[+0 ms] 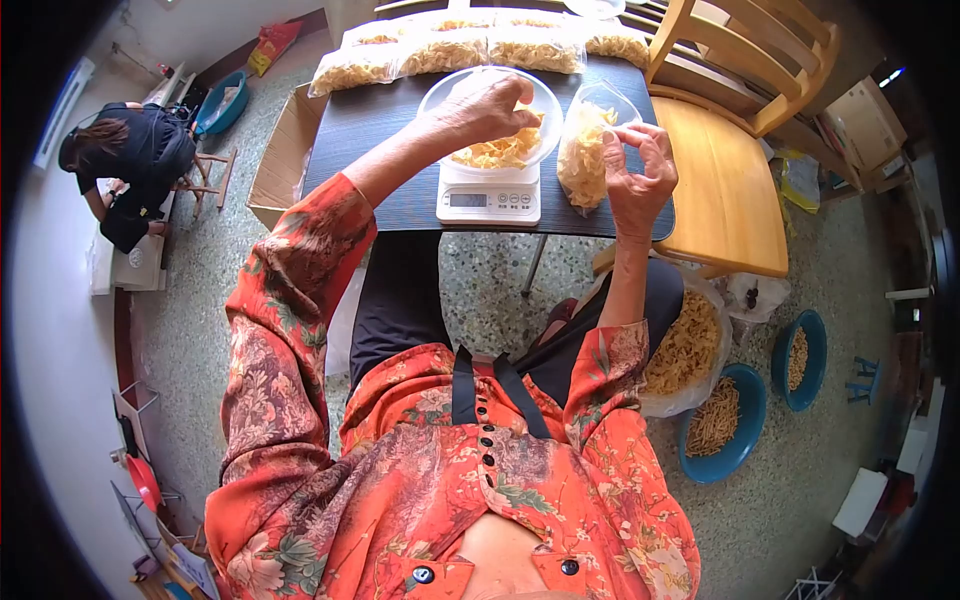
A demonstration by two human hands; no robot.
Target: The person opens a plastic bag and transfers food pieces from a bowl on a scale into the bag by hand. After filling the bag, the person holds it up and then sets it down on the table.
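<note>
A clear plastic bowl [432,100] with yellowish dried pieces [497,152] in it sits on a white kitchen scale [520,206]. My left hand [488,106] is over the bowl, fingers curled closed near the pieces; whether anything is in them is hidden. Just right of the bowl stands an open clear plastic bag [582,165], partly filled with the same kind of pieces. My right hand [640,178] pinches the bag's upper right edge between thumb and fingers. The digits on the scale's display are too faint to read.
Several filled bags [440,55] line the far side of the dark table [400,195]. A wooden chair [720,190] adjoins its right edge. Below right are a large bag of dried pieces [685,345] and blue basins [745,435]. At far left, another person [125,150] bends over.
</note>
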